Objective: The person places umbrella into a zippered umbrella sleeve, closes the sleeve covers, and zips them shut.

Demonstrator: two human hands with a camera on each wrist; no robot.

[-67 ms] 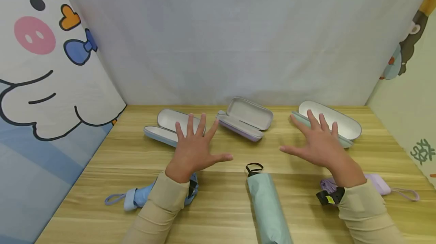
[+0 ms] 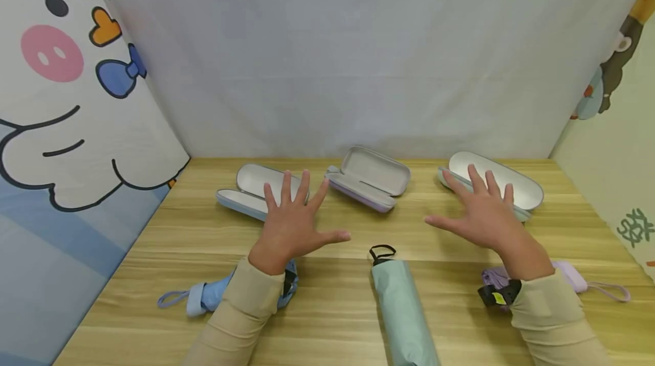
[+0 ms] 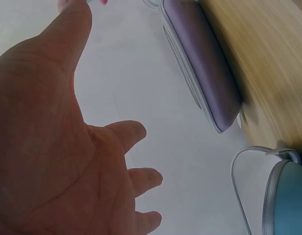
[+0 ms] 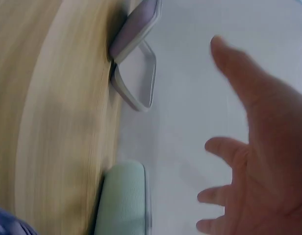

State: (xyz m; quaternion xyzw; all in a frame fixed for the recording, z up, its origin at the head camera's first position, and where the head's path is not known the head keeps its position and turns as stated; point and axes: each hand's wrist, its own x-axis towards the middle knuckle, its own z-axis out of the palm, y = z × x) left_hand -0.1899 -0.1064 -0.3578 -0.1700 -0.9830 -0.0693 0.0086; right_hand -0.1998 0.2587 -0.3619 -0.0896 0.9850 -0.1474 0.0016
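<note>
My left hand hovers with fingers spread and holds nothing. Behind its fingertips lies an open blue glasses case, partly hidden. Under the left forearm is a folded blue umbrella. Fingers also spread, my right hand hangs in front of an open pale green glasses case. A folded purple umbrella lies beneath the right wrist, its middle covered. Between the hands are an open purple glasses case at the back and a folded mint-green umbrella at the front, black strap pointing away.
All of this lies on a wooden table. A pale cloth hangs along its back edge. Printed cartoon cloth stands at the left side, and another printed sheet at the right.
My right hand has shifted slightly to the right, fingers still spread. The left hand, cases and umbrellas stay where they were.
</note>
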